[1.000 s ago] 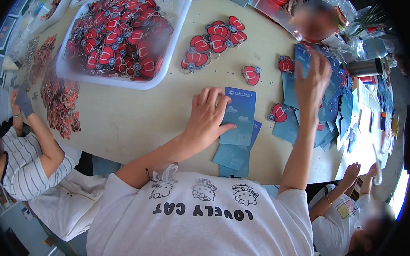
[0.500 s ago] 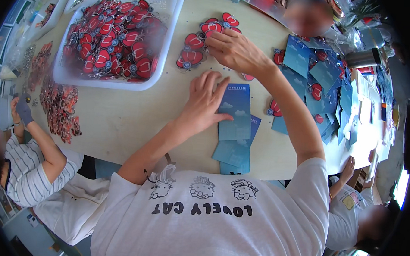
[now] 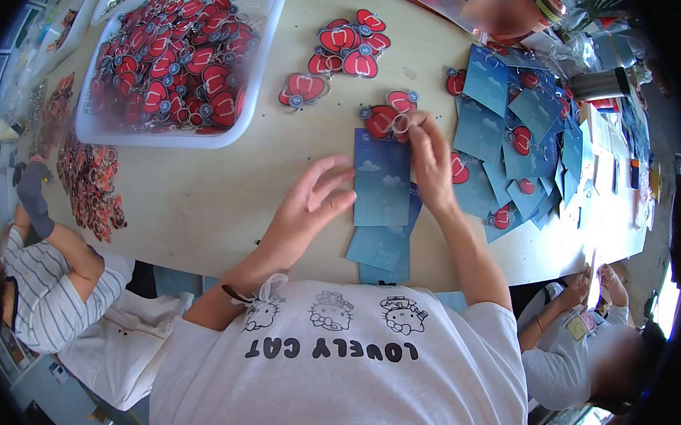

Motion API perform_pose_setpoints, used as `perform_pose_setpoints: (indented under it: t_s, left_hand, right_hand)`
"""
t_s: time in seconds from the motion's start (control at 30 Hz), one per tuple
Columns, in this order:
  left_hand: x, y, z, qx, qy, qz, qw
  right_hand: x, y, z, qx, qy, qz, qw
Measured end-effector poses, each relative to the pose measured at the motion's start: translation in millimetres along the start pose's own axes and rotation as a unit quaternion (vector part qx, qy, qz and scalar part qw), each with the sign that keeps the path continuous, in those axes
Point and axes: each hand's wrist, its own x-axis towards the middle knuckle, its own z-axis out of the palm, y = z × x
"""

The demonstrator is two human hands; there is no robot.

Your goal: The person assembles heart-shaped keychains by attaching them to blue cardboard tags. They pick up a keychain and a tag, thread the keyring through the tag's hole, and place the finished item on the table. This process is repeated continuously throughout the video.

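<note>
We've got the red keychain [image 3: 379, 123] over the far end of the top blue card [image 3: 382, 188], on the counter [image 3: 194, 205]. Keychain's long axis runs approx. crosswise: small round blue tag to L, metal ring to R, by our R hand [image 3: 433, 157]. Card's long axis points near-straight away from us. Keychain looks red, rounded, dk-edged, a bit blurred; card's dk blue fading to teal w/ white clouds, atop the lower blue cards [image 3: 377, 247]. R fingers pinch the ring; L hand [image 3: 302, 204] has fingers loosely spread nr card's L edge, can't tell if touching. Vs. half a sec ago: R hand's come back from the keychain cluster [image 3: 339, 38] to the card; L thumb's now off it.
</note>
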Motion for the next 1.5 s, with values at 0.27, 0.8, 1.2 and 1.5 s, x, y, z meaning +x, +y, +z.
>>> perform_pose_setpoints:
  t_s: [0.27,0.8,1.2,1.5]
  left_hand:
    - [66.1,-2.6,13.4,0.160,-0.041,0.078,0.983]
    - [58.5,47.3,-7.6,0.254,0.125,0.356,0.891]
    - [58.2,37.8,22.0,-0.051,0.010,0.177,0.983]
    - [57.0,33.9,25.4,-0.097,-0.016,0.154,0.983]
  right_hand:
    - [0.2,0.7,8.6,-0.049,-0.016,-0.079,0.996]
    - [15.2,-120.1,6.2,-0.340,-0.212,-0.250,0.881]
    - [20.7,-115.0,12.0,-0.348,-0.205,-0.303,0.863]
    - [16.9,-117.3,15.2,-0.392,-0.167,-0.280,0.860]
